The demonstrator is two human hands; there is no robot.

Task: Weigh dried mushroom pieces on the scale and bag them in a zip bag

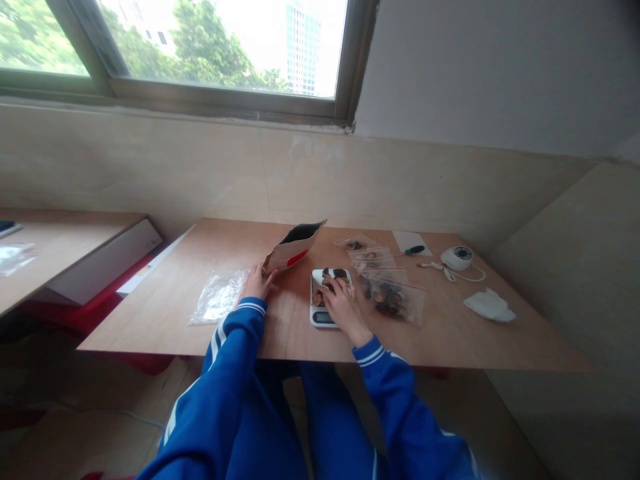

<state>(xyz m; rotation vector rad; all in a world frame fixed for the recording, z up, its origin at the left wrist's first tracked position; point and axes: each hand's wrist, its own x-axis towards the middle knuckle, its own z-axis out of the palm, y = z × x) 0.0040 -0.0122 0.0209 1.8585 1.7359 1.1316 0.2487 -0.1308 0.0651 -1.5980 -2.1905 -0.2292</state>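
Note:
My left hand (pixel 259 283) grips the lower edge of an open brown paper pouch (pixel 294 247) with a red mark, which leans on the wooden table (pixel 450 340). My right hand (pixel 341 304) rests over a small white kitchen scale (pixel 317 315) that carries dark brown dried pieces (pixel 334 273). Its fingers curl onto those pieces. Just right of the scale lie clear zip bags (pixel 393 295) filled with the same dark pieces.
An empty clear plastic bag (pixel 219 297) lies left of my left hand. At the back right are a green-handled tool (pixel 415 250), a white round device with a cord (pixel 456 257) and a crumpled white tissue (pixel 489 306). A second table (pixel 60 243) stands at the left.

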